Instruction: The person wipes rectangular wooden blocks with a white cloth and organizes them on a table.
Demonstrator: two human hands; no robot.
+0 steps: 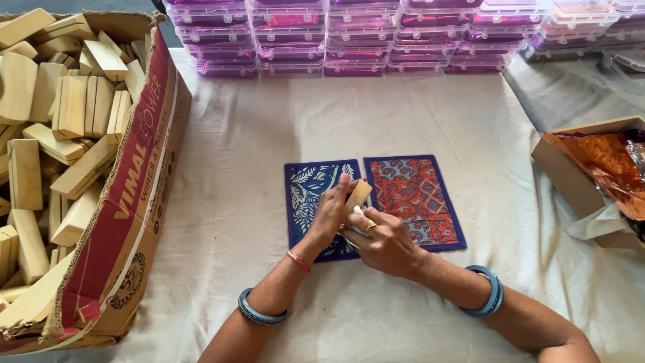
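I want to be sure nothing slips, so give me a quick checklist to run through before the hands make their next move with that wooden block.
1. Wooden block held by left hand: ok.
2. Right hand close beside it, fingers at a small white piece: ok; what the piece is, cannot tell.
3. Blue patterned sheet and red patterned sheet lying flat side by side: ok.
4. Cloth-covered table: ok.
5. Carton of wooden blocks to the left: ok.

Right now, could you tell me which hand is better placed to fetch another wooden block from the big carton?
Probably the left hand: the carton of wooden blocks sits on its side of the table. The right hand lies farther from it, and both hands hold the block over the printed cloth panels.
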